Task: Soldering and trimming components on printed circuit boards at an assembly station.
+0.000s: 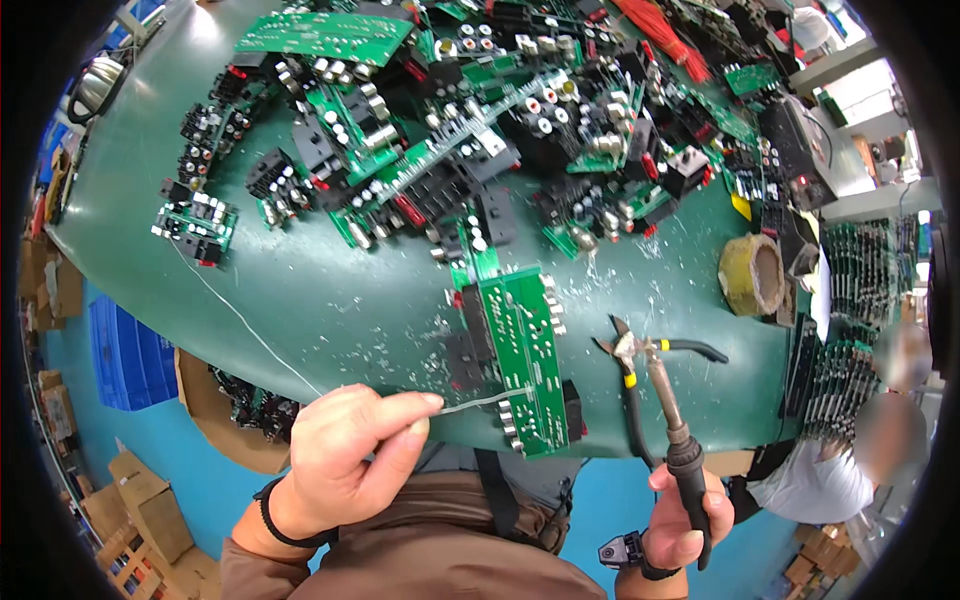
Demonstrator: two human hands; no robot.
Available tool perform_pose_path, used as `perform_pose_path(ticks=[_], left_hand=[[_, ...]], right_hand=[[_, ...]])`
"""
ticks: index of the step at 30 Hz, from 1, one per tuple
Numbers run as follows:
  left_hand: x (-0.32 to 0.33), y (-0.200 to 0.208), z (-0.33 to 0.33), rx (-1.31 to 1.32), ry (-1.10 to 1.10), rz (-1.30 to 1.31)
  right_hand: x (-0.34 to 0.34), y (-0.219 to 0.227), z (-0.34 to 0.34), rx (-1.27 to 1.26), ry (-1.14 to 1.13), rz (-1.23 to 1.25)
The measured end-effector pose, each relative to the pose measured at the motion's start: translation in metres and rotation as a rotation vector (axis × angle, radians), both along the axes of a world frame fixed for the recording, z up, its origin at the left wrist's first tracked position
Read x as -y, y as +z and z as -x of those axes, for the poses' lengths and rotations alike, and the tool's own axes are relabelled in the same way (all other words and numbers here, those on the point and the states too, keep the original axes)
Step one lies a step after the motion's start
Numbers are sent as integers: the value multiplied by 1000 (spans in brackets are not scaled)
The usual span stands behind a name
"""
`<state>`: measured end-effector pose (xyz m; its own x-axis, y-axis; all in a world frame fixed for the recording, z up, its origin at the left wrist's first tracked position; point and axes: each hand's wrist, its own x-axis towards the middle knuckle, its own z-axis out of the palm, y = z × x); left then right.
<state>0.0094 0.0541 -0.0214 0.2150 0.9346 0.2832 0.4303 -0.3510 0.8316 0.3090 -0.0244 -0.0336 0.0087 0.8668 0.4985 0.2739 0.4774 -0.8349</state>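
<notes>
The left hand [355, 455] is curled, knuckles up, thumb and forefinger pinching a thin wire [470, 405]. Its short end points rightward and slightly away, over the green circuit board [525, 345] just right of that hand; contact is unclear. The board's long axis runs away from the person, its far end leaning left. The right hand [690, 520] wraps the handle of a soldering iron [687, 455], which slants forward and left from it.
</notes>
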Motion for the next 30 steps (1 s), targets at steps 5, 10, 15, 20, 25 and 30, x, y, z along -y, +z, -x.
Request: perform_pose_path(ticks=[5,10,15,20,25,30], left_hand=[[17,-8,-10,-19,-181,9],[26,-12,-16,-35,-183,11],[29,-14,-21,-59,-184,4],[29,-14,-27,-80,-171,-30],[28,-13,-30,-113,-165,-23],[27,-12,-31,-141,-169,-22]], right_hand=[[17,5,-6,-237,-88,79],[36,1,-11,-191,-183,94],[45,-7,-7,-67,-123,60],[43,-13,-5,-28,-103,72],[40,-16,-3,-58,-100,84],[39,-17,-3,-64,-89,101]])
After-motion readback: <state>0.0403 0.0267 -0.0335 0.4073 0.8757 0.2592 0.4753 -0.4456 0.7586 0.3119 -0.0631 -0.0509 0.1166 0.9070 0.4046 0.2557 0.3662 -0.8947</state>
